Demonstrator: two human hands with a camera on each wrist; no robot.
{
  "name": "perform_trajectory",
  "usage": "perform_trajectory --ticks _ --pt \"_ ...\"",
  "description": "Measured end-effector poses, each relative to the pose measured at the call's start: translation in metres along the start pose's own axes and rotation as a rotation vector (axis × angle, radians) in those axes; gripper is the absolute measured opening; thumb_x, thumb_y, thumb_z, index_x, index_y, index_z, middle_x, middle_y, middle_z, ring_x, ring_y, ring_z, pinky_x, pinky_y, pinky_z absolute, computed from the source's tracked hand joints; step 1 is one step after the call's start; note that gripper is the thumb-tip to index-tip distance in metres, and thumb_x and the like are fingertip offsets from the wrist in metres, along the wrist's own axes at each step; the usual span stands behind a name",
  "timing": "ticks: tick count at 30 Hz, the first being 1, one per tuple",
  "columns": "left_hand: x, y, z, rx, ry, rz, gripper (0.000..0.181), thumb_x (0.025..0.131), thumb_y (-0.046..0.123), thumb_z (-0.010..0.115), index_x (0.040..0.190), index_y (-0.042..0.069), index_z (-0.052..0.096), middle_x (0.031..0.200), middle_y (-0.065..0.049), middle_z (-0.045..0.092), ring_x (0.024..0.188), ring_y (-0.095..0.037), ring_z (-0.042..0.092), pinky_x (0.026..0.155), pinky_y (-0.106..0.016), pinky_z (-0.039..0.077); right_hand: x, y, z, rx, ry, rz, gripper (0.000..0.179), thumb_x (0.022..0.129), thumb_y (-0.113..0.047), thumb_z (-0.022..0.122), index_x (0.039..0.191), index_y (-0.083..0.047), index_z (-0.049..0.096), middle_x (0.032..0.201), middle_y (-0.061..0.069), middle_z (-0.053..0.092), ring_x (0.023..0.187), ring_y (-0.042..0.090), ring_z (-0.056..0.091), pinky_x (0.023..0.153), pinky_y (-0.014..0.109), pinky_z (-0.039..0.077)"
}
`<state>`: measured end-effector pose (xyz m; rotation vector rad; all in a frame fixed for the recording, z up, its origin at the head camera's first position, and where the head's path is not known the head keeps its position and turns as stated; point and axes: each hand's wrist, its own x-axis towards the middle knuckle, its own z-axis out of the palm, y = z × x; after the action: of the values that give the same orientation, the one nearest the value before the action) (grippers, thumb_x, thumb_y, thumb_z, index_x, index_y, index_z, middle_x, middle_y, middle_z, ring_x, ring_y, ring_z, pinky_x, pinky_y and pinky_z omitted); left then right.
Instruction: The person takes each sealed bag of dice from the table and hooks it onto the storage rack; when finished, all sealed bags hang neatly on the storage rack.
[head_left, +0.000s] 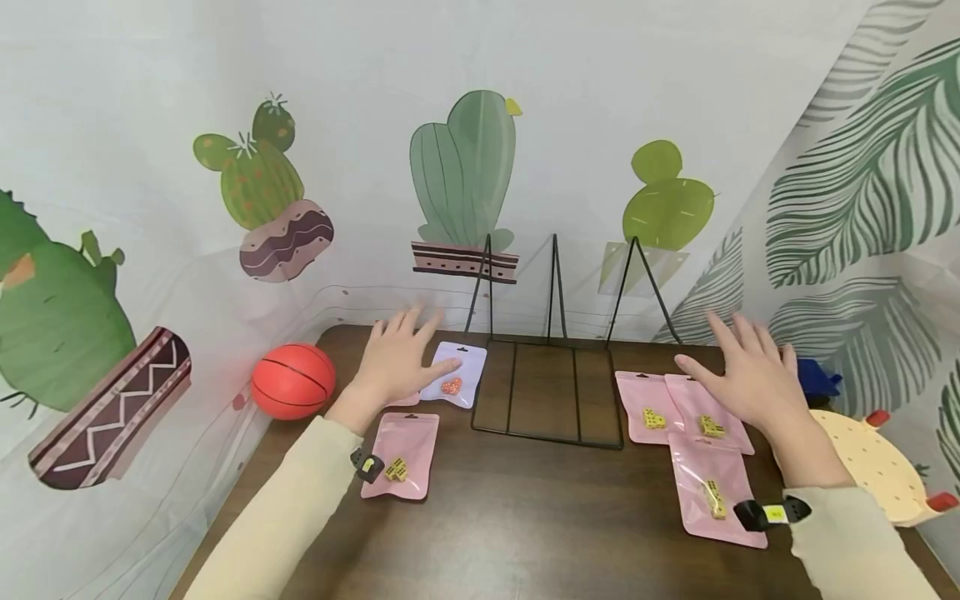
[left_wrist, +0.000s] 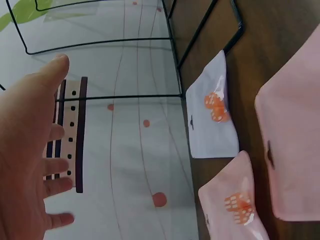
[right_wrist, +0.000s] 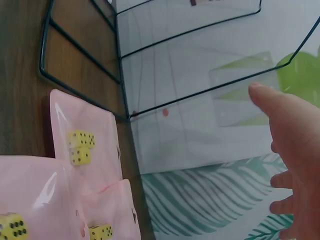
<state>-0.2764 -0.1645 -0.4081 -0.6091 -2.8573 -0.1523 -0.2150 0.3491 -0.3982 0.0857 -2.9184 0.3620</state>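
Observation:
My left hand (head_left: pixel 393 358), fingers spread, is raised over the left bags and holds nothing. Beside its thumb lies a pale lilac zip bag (head_left: pixel 468 367) with orange dice inside. A pink bag with orange dice (left_wrist: pixel 240 207) is mostly hidden under that hand in the head view. Nearer the front lies a pink bag (head_left: pixel 420 433) with yellow dice. My right hand (head_left: pixel 750 375) is likewise spread and empty, above three pink bags of yellow dice: one at left (head_left: pixel 633 400), one behind (head_left: pixel 735 442), one in front (head_left: pixel 690 508). Between the hands stands a black wire rack (head_left: pixel 547 438).
A red ball (head_left: pixel 292 381) with dark lines sits at the table's left edge. At the right are a round cream board (head_left: pixel 870 467) with red pegs and a blue object (head_left: pixel 817 379) partly behind my hand. A cactus-printed cloth (head_left: pixel 360 167) hangs behind the table (head_left: pixel 525 517).

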Motion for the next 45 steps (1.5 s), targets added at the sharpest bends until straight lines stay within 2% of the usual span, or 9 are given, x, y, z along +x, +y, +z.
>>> perform_trajectory --ticks 8,12,15,18,23,26,34,39,45 --pt "-0.018 0.016 0.023 -0.060 0.037 0.134 0.072 0.094 0.069 0.060 0.145 0.017 0.060 0.133 -0.009 0.064 0.123 -0.031 0.057 0.099 -0.052 0.046 -0.039 -0.008 0.000 0.033 0.062 -0.019 0.092 0.098 -0.061 0.060 0.161 -0.002 0.026 0.151 0.041 0.031 0.126 0.070 0.035 0.098 0.081 0.026" --pt "-0.028 0.024 0.038 -0.104 0.057 0.196 0.056 0.093 0.061 0.067 0.128 0.018 0.071 0.110 -0.001 0.073 0.102 -0.023 0.067 0.080 -0.044 0.056 -0.060 -0.002 0.011 0.055 0.044 -0.007 0.091 0.099 -0.058 0.062 0.159 0.002 0.029 0.146 0.042 0.035 0.120 0.070 0.039 0.093 0.081 0.031" --pt "-0.033 0.028 0.051 -0.142 0.059 0.247 0.046 0.093 0.057 0.071 0.119 0.019 0.075 0.096 0.007 0.074 0.087 -0.014 0.068 0.065 -0.038 0.055 -0.075 0.002 0.024 0.077 0.030 0.019 0.091 0.098 -0.058 0.063 0.158 0.003 0.030 0.144 0.043 0.037 0.121 0.069 0.039 0.093 0.081 0.032" --pt "-0.037 0.030 0.063 -0.180 0.029 0.276 0.041 0.094 0.055 0.072 0.116 0.021 0.077 0.093 0.010 0.074 0.080 -0.008 0.068 0.060 -0.033 0.052 -0.089 0.005 0.037 0.092 0.004 0.055 0.092 0.098 -0.059 0.062 0.157 0.004 0.031 0.143 0.044 0.037 0.123 0.068 0.039 0.092 0.081 0.032" --pt "-0.039 0.032 0.083 -0.205 -0.057 0.251 0.039 0.094 0.057 0.070 0.118 0.026 0.078 0.097 0.012 0.075 0.086 -0.005 0.069 0.066 -0.032 0.052 -0.109 0.007 0.056 0.078 -0.053 0.111 0.093 0.098 -0.063 0.060 0.154 0.006 0.033 0.139 0.047 0.037 0.121 0.069 0.040 0.088 0.082 0.035" --pt "-0.038 0.033 0.093 -0.220 -0.085 0.236 0.037 0.093 0.056 0.072 0.116 0.027 0.078 0.098 0.013 0.074 0.088 -0.005 0.068 0.070 -0.034 0.052 -0.119 0.008 0.065 0.074 -0.076 0.122 0.092 0.096 -0.063 0.062 0.150 0.007 0.037 0.136 0.048 0.038 0.116 0.071 0.042 0.087 0.081 0.036" --pt "-0.035 0.037 0.108 -0.223 -0.097 0.214 0.028 0.090 0.054 0.077 0.104 0.031 0.078 0.081 0.022 0.063 0.077 0.000 0.058 0.065 -0.030 0.048 -0.136 0.009 0.083 0.074 -0.120 0.162 0.103 0.090 -0.071 0.066 0.148 0.010 0.036 0.133 0.046 0.039 0.105 0.075 0.045 0.081 0.079 0.039" --pt "-0.035 0.040 0.113 -0.229 -0.091 0.182 0.022 0.089 0.050 0.079 0.095 0.029 0.077 0.076 0.022 0.061 0.074 -0.001 0.058 0.063 -0.030 0.048 -0.140 0.010 0.084 0.070 -0.189 0.191 0.112 0.086 -0.075 0.067 0.149 0.011 0.032 0.133 0.047 0.037 0.108 0.073 0.044 0.083 0.078 0.040" --pt "-0.035 0.041 0.116 -0.250 -0.066 0.175 0.016 0.088 0.042 0.083 0.094 0.028 0.078 0.074 0.020 0.061 0.072 -0.002 0.059 0.061 -0.030 0.047 -0.142 0.014 0.083 0.109 -0.178 0.197 0.111 0.083 -0.065 0.077 0.147 0.014 0.034 0.131 0.050 0.039 0.116 0.068 0.042 0.090 0.078 0.037"
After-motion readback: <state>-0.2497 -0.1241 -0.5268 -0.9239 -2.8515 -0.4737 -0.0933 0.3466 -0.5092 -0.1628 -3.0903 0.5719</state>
